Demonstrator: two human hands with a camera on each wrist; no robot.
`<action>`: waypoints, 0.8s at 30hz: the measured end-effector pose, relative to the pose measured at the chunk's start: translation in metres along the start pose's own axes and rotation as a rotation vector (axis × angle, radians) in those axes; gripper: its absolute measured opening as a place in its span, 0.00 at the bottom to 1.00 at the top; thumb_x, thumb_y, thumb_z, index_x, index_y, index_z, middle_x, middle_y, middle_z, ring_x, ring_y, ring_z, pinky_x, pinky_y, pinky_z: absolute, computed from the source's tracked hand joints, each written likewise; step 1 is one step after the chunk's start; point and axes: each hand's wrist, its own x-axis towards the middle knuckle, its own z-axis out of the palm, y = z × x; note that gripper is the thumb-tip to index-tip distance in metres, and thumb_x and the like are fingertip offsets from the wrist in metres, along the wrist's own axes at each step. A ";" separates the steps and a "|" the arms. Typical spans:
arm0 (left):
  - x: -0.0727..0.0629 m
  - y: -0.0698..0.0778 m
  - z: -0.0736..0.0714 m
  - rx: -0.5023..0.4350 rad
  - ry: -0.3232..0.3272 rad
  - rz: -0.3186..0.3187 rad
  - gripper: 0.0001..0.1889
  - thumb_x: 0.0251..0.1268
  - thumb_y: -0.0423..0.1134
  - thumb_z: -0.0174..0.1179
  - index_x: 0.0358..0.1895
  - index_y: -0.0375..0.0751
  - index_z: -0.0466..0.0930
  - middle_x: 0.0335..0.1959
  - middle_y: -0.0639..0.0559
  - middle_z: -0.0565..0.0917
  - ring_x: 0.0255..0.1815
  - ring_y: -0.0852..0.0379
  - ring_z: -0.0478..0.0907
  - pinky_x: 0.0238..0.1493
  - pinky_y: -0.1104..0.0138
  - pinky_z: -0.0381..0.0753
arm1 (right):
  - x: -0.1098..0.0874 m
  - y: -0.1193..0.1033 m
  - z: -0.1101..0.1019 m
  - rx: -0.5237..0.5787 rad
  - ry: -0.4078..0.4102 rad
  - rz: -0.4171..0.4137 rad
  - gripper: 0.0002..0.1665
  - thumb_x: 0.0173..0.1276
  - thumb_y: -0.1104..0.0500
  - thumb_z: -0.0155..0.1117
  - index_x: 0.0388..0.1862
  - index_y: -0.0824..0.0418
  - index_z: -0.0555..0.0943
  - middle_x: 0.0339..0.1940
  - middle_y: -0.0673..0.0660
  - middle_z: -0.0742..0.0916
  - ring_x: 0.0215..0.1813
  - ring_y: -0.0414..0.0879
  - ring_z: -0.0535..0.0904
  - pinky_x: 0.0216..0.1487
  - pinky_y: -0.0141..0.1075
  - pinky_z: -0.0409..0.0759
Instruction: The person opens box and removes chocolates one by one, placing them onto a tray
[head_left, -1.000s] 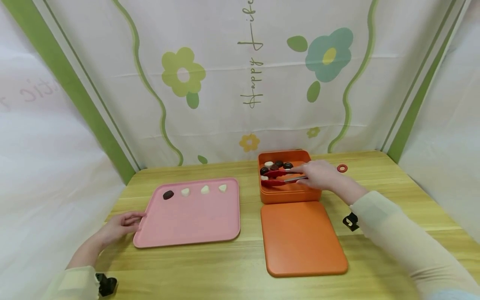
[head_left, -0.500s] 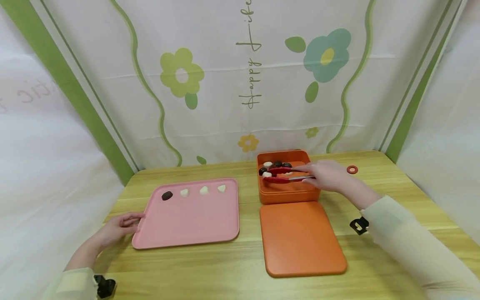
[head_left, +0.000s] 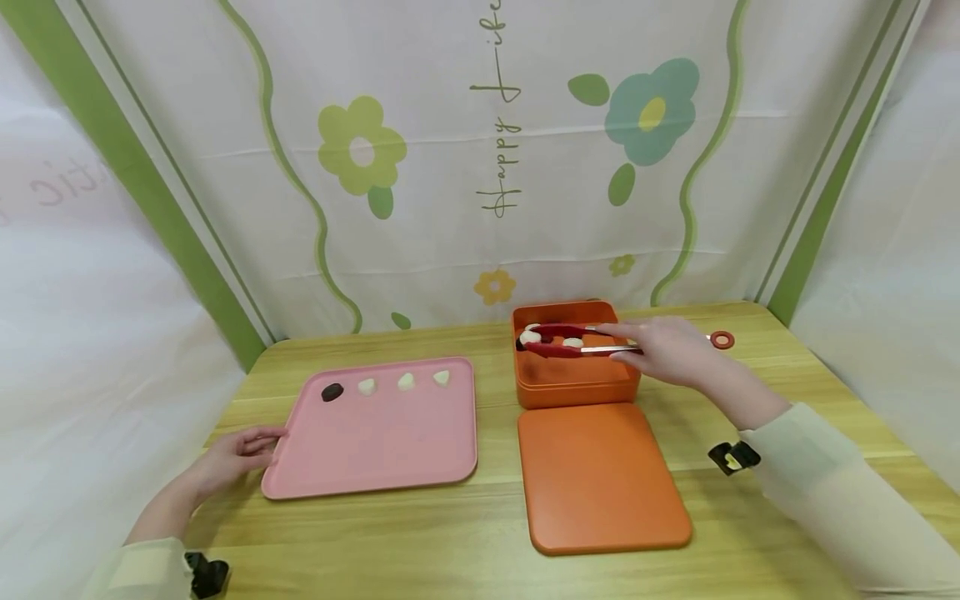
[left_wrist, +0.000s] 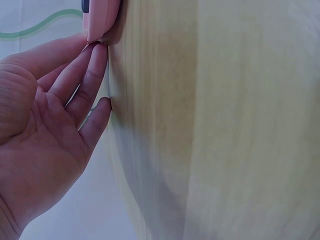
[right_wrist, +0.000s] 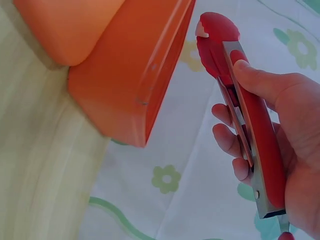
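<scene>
In the head view my right hand (head_left: 667, 350) grips a pair of red-tipped tongs (head_left: 557, 351) by the handles. The tips pinch a white chocolate-like piece (head_left: 530, 337) over the orange box (head_left: 577, 396). In the right wrist view the tongs (right_wrist: 262, 145) stand above the box rim, with a sliver of the white piece (right_wrist: 201, 30) showing between the red tips. My left hand (head_left: 232, 458) holds the left rim of the pink tray (head_left: 375, 450), thumb on top and fingers at the underside. Along its far side sit one dark piece (head_left: 332, 392) and several white pieces (head_left: 406, 382).
In front of the box lies its orange lid (head_left: 603, 479), flat on the wooden table (head_left: 375, 542). More pieces remain inside the box, among them a white one (head_left: 573, 342). A printed white curtain (head_left: 442, 208) hangs behind the table.
The tongs have closed on a white piece and risen from the box floor. My right hand has shifted slightly right. The left hand stays at the tray.
</scene>
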 end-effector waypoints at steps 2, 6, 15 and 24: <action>0.000 -0.001 0.000 0.006 0.000 -0.001 0.26 0.67 0.33 0.61 0.63 0.20 0.68 0.60 0.25 0.72 0.50 0.74 0.72 0.47 0.76 0.74 | 0.002 -0.003 -0.001 0.004 0.016 -0.010 0.27 0.62 0.54 0.72 0.60 0.54 0.81 0.49 0.58 0.87 0.21 0.41 0.73 0.19 0.35 0.64; 0.000 -0.003 -0.001 0.001 -0.002 -0.015 0.26 0.68 0.34 0.61 0.63 0.21 0.67 0.60 0.25 0.72 0.48 0.77 0.72 0.47 0.76 0.74 | 0.006 -0.011 -0.002 0.003 0.050 -0.049 0.27 0.60 0.55 0.73 0.60 0.55 0.82 0.50 0.58 0.86 0.25 0.45 0.80 0.20 0.36 0.69; 0.001 -0.002 0.000 -0.054 -0.032 0.013 0.27 0.69 0.33 0.59 0.64 0.19 0.65 0.61 0.23 0.70 0.50 0.77 0.71 0.48 0.75 0.74 | 0.019 -0.027 0.000 0.004 0.060 -0.108 0.27 0.60 0.53 0.74 0.60 0.54 0.82 0.51 0.56 0.86 0.29 0.46 0.82 0.23 0.36 0.72; 0.001 -0.002 -0.001 -0.060 -0.025 0.003 0.27 0.68 0.33 0.59 0.64 0.18 0.65 0.61 0.24 0.70 0.50 0.76 0.72 0.48 0.76 0.74 | 0.039 -0.047 0.004 0.015 0.091 -0.172 0.27 0.58 0.53 0.75 0.58 0.53 0.83 0.48 0.53 0.87 0.31 0.45 0.83 0.24 0.35 0.74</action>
